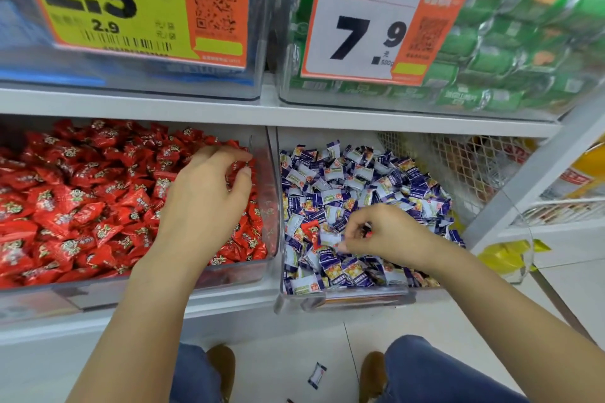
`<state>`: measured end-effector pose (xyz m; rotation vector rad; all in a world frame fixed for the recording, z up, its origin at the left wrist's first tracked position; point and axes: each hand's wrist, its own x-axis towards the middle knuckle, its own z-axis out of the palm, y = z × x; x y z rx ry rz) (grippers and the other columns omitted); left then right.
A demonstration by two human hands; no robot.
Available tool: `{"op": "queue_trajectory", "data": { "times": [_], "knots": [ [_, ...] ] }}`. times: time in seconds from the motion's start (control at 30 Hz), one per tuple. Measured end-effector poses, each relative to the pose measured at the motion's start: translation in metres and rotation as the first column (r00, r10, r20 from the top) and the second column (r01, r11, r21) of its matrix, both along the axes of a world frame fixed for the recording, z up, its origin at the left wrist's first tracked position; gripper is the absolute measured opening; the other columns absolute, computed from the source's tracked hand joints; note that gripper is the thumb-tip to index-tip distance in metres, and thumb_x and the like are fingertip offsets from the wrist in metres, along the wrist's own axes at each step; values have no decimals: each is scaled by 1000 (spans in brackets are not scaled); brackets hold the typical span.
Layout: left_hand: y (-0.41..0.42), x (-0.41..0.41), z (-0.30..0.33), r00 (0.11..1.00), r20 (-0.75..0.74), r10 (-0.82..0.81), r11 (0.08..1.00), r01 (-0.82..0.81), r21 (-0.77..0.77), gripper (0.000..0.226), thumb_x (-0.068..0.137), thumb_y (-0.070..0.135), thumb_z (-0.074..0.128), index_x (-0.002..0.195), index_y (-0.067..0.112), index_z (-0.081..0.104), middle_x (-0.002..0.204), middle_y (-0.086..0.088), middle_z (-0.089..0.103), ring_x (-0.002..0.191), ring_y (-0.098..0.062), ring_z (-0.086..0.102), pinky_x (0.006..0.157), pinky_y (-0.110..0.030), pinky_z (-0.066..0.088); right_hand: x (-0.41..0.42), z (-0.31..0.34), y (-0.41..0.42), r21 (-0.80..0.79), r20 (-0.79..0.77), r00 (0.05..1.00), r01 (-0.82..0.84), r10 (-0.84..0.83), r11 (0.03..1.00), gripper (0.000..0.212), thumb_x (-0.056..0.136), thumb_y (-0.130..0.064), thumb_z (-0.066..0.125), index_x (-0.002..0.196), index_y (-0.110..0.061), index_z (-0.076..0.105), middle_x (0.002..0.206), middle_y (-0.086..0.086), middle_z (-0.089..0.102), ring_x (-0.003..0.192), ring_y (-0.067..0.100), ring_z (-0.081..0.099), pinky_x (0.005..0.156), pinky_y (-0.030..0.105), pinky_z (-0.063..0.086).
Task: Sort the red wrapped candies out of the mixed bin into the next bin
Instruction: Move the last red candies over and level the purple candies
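Note:
Two clear bins sit side by side on the lower shelf. The left bin (273, 206) is full of red wrapped candies. The right bin (343, 299) holds mostly blue-and-white candies, with a red candy (309, 226) lying among them. My left hand (209, 196) hovers over the right part of the red bin, fingers curled; whether they hold a candy I cannot tell. My right hand (376, 232) is down in the mixed bin, its fingers pinching something red just right of that red candy.
Above are two more clear bins with price tags, 2.5 (131, 3) and 7.9 (370, 26). A white wire basket (458, 167) stands to the right. One blue-and-white candy (317, 376) lies on the floor between my shoes.

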<state>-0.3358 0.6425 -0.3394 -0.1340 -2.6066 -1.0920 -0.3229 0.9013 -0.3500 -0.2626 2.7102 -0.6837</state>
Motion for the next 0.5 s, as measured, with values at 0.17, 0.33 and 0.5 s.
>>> {"op": "queue_trajectory", "data": {
  "times": [0.17, 0.33, 0.5],
  "knots": [
    [-3, 0, -1, 1000, -9, -13, 1000, 13, 2, 23, 91, 22, 54, 111, 22, 65, 113, 1, 59, 97, -18, 60, 87, -34, 47, -2, -1, -10, 119, -101, 994, 63, -51, 991, 29, 83, -52, 63, 81, -23, 66, 79, -5, 66, 67, 10, 59, 66, 33, 49],
    [-6, -4, -2, 1000, -8, -14, 1000, 14, 0, 23, 90, 23, 54, 110, 23, 65, 113, 1, 60, 94, -19, 62, 85, -35, 48, -17, -16, -41, 297, -200, 979, 36, 25, 954, 40, 89, -53, 53, 118, -27, 61, 99, -5, 66, 89, 16, 61, 72, 31, 50],
    [-9, -4, -1, 1000, -5, -15, 1000, 15, 9, 24, 91, 23, 54, 111, 23, 66, 111, 3, 61, 94, -16, 61, 87, -33, 49, -18, -27, -54, 397, -193, 981, 49, 32, 916, 32, 88, -47, 59, 108, -23, 59, 94, 0, 63, 90, 22, 60, 66, 29, 44]
  ]
}}
